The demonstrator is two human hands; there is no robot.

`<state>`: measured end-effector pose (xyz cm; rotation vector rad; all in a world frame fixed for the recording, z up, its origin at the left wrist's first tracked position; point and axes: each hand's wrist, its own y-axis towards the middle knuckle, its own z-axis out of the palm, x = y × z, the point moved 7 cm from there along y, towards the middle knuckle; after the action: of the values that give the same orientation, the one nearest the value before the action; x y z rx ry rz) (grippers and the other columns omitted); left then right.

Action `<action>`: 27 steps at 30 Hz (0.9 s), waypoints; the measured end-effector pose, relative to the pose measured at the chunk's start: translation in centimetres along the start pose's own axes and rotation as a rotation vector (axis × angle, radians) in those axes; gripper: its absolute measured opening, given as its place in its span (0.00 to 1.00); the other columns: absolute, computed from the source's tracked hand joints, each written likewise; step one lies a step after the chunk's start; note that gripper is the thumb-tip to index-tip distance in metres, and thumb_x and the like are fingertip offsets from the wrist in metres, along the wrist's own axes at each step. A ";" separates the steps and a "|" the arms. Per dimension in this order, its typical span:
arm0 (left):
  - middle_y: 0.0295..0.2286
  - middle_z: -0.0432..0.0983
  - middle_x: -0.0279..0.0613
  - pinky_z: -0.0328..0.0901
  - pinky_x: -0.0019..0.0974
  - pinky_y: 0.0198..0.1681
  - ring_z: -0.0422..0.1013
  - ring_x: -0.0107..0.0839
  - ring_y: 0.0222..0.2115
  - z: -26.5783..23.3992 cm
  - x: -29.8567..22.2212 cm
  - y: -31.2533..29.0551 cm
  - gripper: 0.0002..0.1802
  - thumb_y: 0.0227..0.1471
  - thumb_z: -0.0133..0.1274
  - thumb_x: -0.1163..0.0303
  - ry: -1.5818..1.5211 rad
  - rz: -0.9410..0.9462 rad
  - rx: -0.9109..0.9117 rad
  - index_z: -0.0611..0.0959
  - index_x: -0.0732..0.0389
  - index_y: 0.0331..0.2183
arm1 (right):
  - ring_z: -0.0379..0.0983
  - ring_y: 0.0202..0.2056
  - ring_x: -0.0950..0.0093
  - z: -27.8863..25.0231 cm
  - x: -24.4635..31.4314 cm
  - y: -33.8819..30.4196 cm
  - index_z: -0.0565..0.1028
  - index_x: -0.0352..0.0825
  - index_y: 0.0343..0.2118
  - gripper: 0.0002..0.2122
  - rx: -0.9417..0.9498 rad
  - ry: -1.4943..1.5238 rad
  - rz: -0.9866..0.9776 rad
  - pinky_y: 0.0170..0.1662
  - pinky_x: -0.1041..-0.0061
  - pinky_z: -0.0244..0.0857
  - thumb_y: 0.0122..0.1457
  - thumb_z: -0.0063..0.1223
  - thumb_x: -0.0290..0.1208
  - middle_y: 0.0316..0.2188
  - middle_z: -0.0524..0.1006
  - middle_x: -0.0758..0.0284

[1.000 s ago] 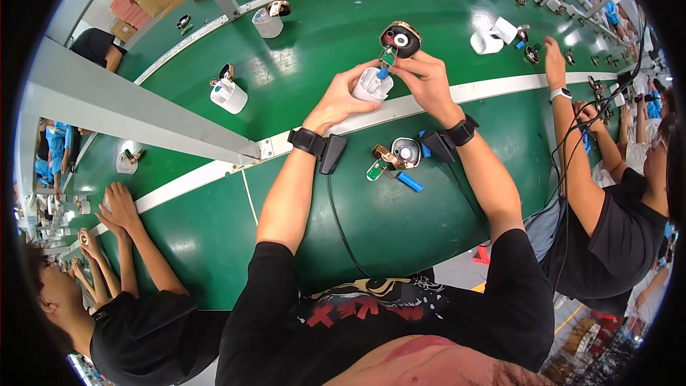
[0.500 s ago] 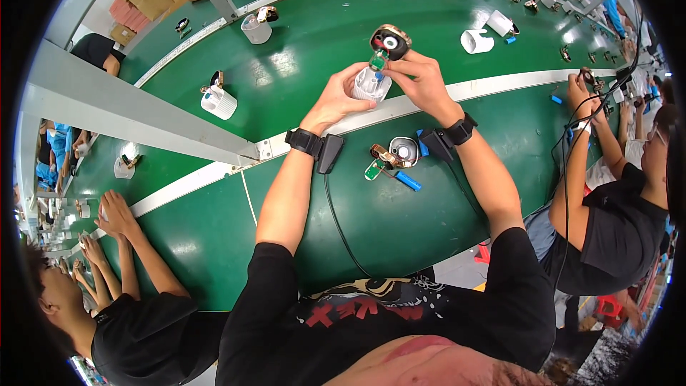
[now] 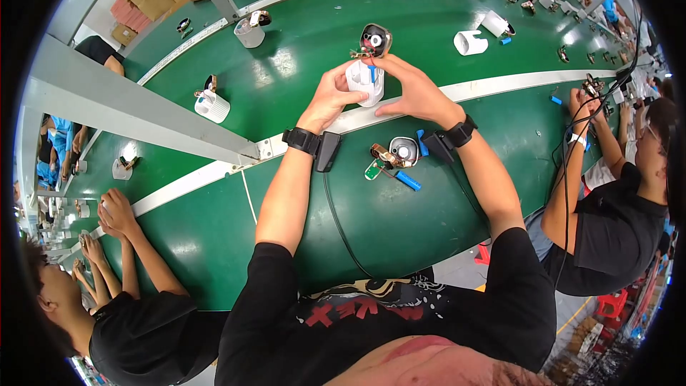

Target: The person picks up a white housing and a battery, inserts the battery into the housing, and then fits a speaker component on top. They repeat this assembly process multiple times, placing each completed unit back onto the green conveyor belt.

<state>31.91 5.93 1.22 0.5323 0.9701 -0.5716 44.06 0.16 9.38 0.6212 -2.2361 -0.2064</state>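
My left hand is closed round a white plastic housing, held upright over the white rail. A blue cylindrical cell shows in its open top. Above the opening stands a gold-rimmed dark cap with a round white part inside, joined by red wires. My right hand curves along the housing's right side. Its fingertips touch near the wires at the top, while the thumb is spread apart below. On the bench between my forearms lie a gold-rimmed cap assembly, a small green circuit board and a blue cell.
A grey metal post slants down to the white rail on my left. White housings with caps stand on the green belt beyond it. Black cables hang at the right. Co-workers sit on both sides.
My right hand has let go of the cap, and its thumb has moved down and apart. The cap is more upright, and the board sits lower. The belt's housings have shifted slightly left.
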 end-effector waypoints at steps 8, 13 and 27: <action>0.46 0.74 0.39 0.63 0.39 0.56 0.71 0.33 0.48 0.0 -0.2 -0.2 0.35 0.40 0.61 0.81 -0.035 -0.015 0.023 0.70 0.66 0.53 | 0.69 0.54 0.61 0.3 -0.1 -0.2 0.68 0.40 0.57 0.39 -0.124 -0.189 -0.104 0.55 0.66 0.66 0.36 0.72 0.25 0.56 0.70 0.62; 0.45 0.75 0.39 0.66 0.37 0.54 0.72 0.31 0.47 0.0 -0.2 -0.1 0.34 0.40 0.61 0.83 -0.080 0.015 0.031 0.72 0.65 0.52 | 0.72 0.51 0.61 0.4 -0.1 -0.1 0.70 0.41 0.55 0.38 -0.135 -0.145 -0.122 0.52 0.67 0.69 0.34 0.74 0.27 0.55 0.71 0.63; 0.42 0.76 0.38 0.66 0.34 0.51 0.73 0.29 0.43 -2.4 -1.4 0.1 0.35 0.37 0.64 0.80 0.223 0.084 -0.158 0.72 0.65 0.51 | 0.72 0.50 0.63 -2.2 -2.0 0.2 0.74 0.41 0.52 0.30 -0.069 -0.209 0.123 0.51 0.67 0.68 0.41 0.71 0.30 0.54 0.73 0.64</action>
<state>29.90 7.90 1.33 0.5001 1.1879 -0.3611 46.71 1.44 9.63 0.4405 -2.4481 -0.2967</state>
